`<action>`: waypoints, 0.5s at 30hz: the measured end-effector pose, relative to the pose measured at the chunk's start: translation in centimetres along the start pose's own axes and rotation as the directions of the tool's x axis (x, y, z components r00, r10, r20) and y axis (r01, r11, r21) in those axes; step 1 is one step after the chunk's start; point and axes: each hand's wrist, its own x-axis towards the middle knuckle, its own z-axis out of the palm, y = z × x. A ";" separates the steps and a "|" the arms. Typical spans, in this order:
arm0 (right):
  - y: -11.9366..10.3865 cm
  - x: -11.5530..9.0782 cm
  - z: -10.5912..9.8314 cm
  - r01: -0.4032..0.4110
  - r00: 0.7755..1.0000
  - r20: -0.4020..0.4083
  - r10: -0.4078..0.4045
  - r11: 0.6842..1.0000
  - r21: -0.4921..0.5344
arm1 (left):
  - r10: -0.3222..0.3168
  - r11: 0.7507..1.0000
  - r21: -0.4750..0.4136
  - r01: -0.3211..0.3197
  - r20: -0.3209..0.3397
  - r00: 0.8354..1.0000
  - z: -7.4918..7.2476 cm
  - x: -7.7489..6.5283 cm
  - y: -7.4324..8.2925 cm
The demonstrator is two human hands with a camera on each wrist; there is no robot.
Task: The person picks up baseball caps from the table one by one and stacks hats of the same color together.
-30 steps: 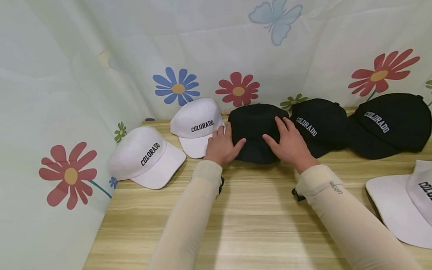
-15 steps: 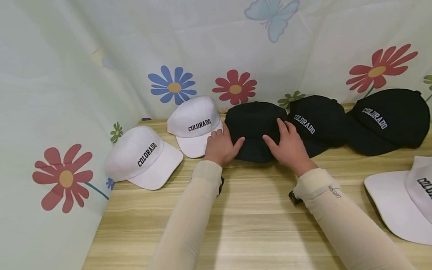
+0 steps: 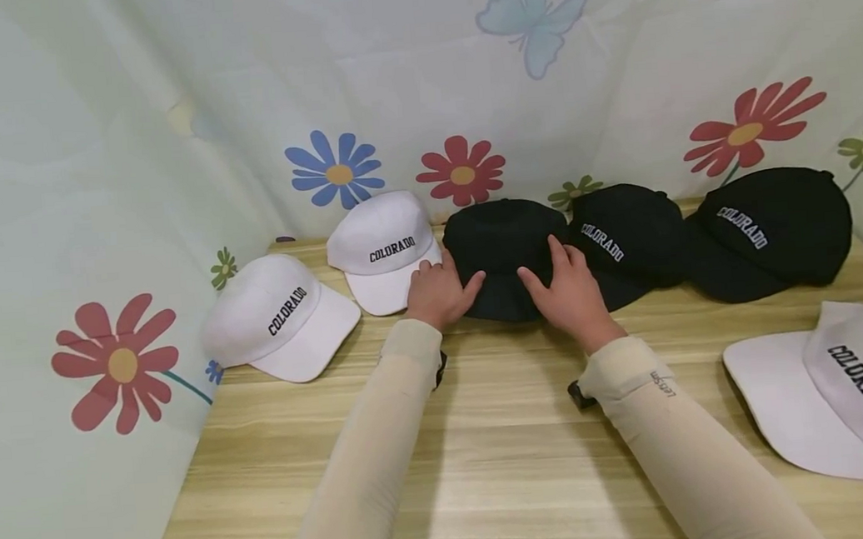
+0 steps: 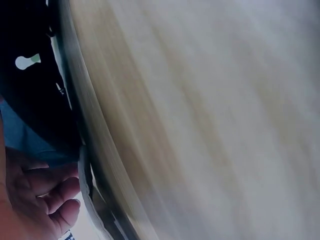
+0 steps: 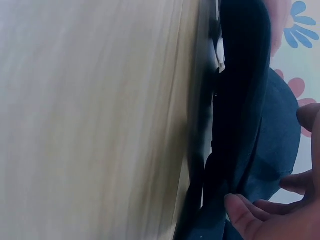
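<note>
In the head view a black cap sits mid-row on the table, brim toward me, no lettering visible on it. My left hand is at its left side, thumb near the brim, fingers extended between it and a white COLORADO cap. My right hand touches its right side with fairly straight fingers, close to a black COLORADO cap. In the left wrist view, loosely bent fingers show beside a white brim. The right wrist view has fingertips against dark fabric.
Another white COLORADO cap lies at the left, another black one at the right end. A larger-looking white cap is at the right front. Behind the wood-grain table hangs a flowered curtain.
The head view has shifted slightly, so the caps on the right appear higher. Both hands stay at the middle black cap, with little visible movement.
</note>
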 end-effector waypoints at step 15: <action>-0.5 0.0 0.3 -0.036 0.999 0.003 0.036 0.997 0.072 | -0.051 0.995 -0.090 0.052 0.014 0.999 0.1 0.7 0.1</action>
